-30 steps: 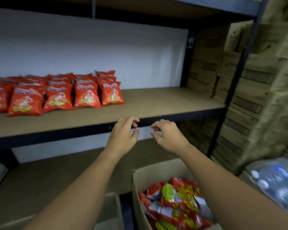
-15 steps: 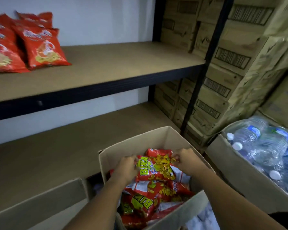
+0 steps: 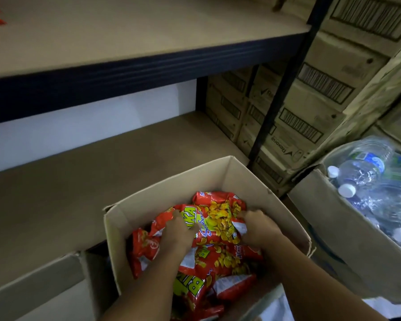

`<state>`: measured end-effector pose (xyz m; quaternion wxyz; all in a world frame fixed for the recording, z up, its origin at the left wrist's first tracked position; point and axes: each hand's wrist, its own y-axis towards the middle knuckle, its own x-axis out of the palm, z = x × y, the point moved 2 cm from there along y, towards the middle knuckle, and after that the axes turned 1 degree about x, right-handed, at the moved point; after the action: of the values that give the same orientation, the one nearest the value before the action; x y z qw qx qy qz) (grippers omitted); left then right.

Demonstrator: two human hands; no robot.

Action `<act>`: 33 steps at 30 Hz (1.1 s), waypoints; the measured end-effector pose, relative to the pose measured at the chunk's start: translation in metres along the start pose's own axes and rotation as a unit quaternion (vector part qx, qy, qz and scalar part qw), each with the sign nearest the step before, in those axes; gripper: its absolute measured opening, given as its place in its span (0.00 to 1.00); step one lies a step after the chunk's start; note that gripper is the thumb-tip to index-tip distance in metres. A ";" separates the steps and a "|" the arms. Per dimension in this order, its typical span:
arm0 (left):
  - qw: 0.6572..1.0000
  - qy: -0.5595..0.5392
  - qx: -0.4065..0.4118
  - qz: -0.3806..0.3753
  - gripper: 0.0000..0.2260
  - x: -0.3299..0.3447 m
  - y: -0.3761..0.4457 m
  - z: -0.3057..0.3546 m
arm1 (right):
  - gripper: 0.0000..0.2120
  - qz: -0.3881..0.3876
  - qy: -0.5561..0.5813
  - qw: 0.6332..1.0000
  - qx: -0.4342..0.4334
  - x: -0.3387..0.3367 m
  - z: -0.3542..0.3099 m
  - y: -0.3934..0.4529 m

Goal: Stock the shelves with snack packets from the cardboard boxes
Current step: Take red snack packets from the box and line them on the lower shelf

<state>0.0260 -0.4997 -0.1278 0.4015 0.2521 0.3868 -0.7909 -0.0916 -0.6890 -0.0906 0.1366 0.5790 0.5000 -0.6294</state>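
Both hands are inside the open cardboard box (image 3: pixel 148 218) below the lower shelf (image 3: pixel 79 181): left hand (image 3: pixel 175 232) and right hand (image 3: pixel 257 228) grip opposite sides of the top red-yellow snack packet (image 3: pixel 218 218) on the pile

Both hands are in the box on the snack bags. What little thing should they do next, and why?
Probably lift the top snack packet straight up out of the cardboard box. The left hand and right hand already grip its two sides, and the shelf above has bare space waiting.

bare lower shelf (image 3: pixel 83 181), box walls (image 3: pixel 176 188) (tight)
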 end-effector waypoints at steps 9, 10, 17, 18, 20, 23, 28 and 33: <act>0.995 0.056 0.030 0.075 0.33 0.007 -0.002 -0.009 | 0.24 -0.031 -0.038 0.999 0.021 -0.003 -0.003 -0.003; 0.983 0.120 0.075 0.116 0.29 0.007 -0.009 -0.005 | 0.23 -0.030 -0.049 0.998 0.023 -0.005 -0.003 -0.006; 0.922 0.170 0.296 -0.184 0.15 0.072 -0.051 0.021 | 0.18 -0.021 -0.072 0.997 0.036 -0.007 0.000 -0.019; 0.914 0.194 0.299 -0.195 0.18 0.081 -0.053 0.022 | 0.16 -0.022 -0.077 0.996 0.038 -0.007 0.001 -0.021; 0.893 0.253 0.304 -0.214 0.20 0.097 -0.056 0.025 | 0.12 -0.016 -0.078 0.996 0.037 -0.007 0.003 -0.021; 0.857 0.330 0.308 -0.247 0.13 0.117 -0.058 0.029 | 0.10 -0.014 -0.064 0.997 0.039 -0.003 0.007 -0.020; 0.897 0.256 0.276 -0.233 0.15 0.124 -0.054 0.024 | 0.10 0.003 -0.050 0.998 0.043 -0.004 0.013 -0.022; 0.952 0.123 0.205 -0.189 0.13 0.096 -0.053 0.026 | 0.09 0.012 -0.036 0.998 0.045 -0.016 0.012 -0.040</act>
<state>-0.0732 -0.5428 -0.1594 0.1338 0.3468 0.3035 -0.8773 -0.1241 -0.6862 -0.0595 0.1362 0.5679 0.4589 -0.6696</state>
